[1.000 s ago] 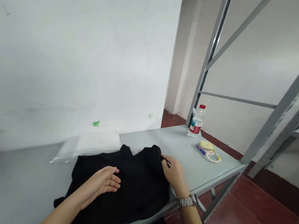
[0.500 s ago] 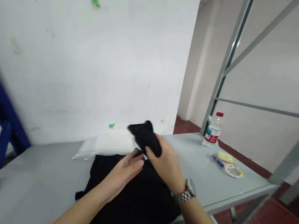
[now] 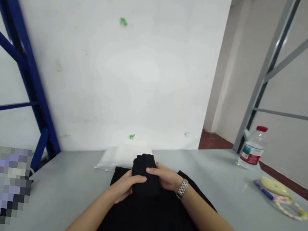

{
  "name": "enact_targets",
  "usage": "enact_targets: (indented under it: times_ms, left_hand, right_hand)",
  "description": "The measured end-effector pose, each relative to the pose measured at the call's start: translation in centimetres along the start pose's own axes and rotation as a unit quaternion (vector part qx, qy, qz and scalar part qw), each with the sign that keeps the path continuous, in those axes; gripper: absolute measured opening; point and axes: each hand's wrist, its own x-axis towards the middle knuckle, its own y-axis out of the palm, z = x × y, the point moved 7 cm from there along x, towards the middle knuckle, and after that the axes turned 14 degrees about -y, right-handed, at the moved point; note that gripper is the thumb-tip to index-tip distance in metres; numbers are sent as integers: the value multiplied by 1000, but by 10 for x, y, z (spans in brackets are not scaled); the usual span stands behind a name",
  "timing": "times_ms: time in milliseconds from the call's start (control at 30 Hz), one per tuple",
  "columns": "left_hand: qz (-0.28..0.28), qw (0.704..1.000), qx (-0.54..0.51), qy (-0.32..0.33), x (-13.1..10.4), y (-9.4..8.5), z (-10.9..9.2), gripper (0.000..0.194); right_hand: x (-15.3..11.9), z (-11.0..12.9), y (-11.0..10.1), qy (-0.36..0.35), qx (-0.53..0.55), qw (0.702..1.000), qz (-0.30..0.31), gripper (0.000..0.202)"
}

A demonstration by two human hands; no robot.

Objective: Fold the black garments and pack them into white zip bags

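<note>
A small folded bundle of black cloth [image 3: 145, 180] is held upright between both hands. My left hand [image 3: 124, 187] grips its left side, thumb across the front. On its right side my right hand [image 3: 166, 177] is closed the same way, with a metal watch [image 3: 182, 188] on the wrist. Beneath the hands a larger black garment [image 3: 155, 220] lies spread on the grey table, running off the bottom of the view. Its kind cannot be made out. Behind the bundle, flat clear plastic bags [image 3: 122, 153] lie against the wall.
On the grey table [image 3: 73, 180] at right stand a water bottle [image 3: 252, 148] with a red cap, a yellow roll [image 3: 273, 185], a blue pen [image 3: 265, 192] and a beaded loop [image 3: 289, 212]. Blue [image 3: 30, 70] and grey [image 3: 266, 73] metal frames flank the white wall. A blurred-out object lies at left.
The black bundle was tilted in my right hand with my left hand lower beside it. Now both hands hold it upright. The view has turned left.
</note>
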Motion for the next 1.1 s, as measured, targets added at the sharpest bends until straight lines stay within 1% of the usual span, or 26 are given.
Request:
enact_targets:
  times_ms: [33, 67, 100, 167, 200, 233, 267, 300, 367, 433, 500, 567, 667, 767, 833, 933, 1000, 1033, 1100]
  left_hand:
    - [-17, 998, 66, 15, 1, 1, -2, 44]
    - [-54, 987, 149, 35, 2, -1, -6, 42]
    - [-103, 965, 234, 61, 2, -5, -13, 43]
    - [-213, 899, 366, 113, 2, -22, -31, 50]
    - [-259, 868, 402, 133, 1, -33, -40, 49]
    - [-292, 845, 422, 148, 1, -45, -48, 43]
    - [-311, 830, 435, 159, 2, -56, -54, 35]
    - [-324, 811, 456, 170, 2, -65, -59, 28]
    - [-330, 779, 499, 186, 6, -78, -64, 19]
    - [-327, 754, 535, 196, 11, -83, -62, 11]
    - [-339, 730, 556, 205, 15, -80, -58, 12]
    - [-362, 709, 565, 217, 14, -71, -55, 17]
    - [-397, 689, 558, 237, 5, -50, -55, 22]
    - [-436, 689, 525, 242, -11, -34, -59, 27]
    - [-465, 696, 494, 237, -22, -31, -62, 29]
    - [-491, 705, 456, 231, -33, -33, -63, 29]
    - [-493, 711, 442, 234, -37, -32, -62, 29]
    - [-486, 712, 443, 245, -38, -28, -61, 28]
    - [-457, 700, 467, 288, -39, -13, -60, 24]
  right_hand:
    - [-2, -2, -1, 3, 25, 1000, -14, 39]
    - [-3, -1, -4, -6, 44, 998, -44, 37]
    - [-3, 1, -9, -22, 60, 995, -81, 35]
    - [-2, 4, -22, -45, 97, 981, -163, 32]
    - [-2, 4, -30, -47, 118, 970, -208, 29]
    - [-2, 2, -39, -40, 138, 958, -249, 26]
    - [-3, -1, -46, -28, 155, 946, -282, 23]
    - [-3, -4, -51, -17, 168, 938, -303, 23]
    - [-4, -5, -57, -15, 174, 934, -312, 26]
    - [-3, -1, -55, -36, 155, 946, -282, 30]
    - [-2, 3, -47, -52, 126, 961, -242, 32]
    - [-2, 4, -35, -56, 112, 970, -208, 34]
    - [0, 3, -20, -56, 122, 975, -176, 34]
    - [0, 0, -11, -42, 116, 981, -150, 36]
    - [-2, -3, -9, -20, 97, 985, -145, 39]
    - [-5, -10, -9, 26, 66, 989, -131, 36]
    - [-5, -15, -7, 51, 50, 991, -112, 33]
    - [-4, -17, -8, 56, 43, 992, -106, 33]
    - [-3, -17, -11, 46, 30, 992, -114, 33]
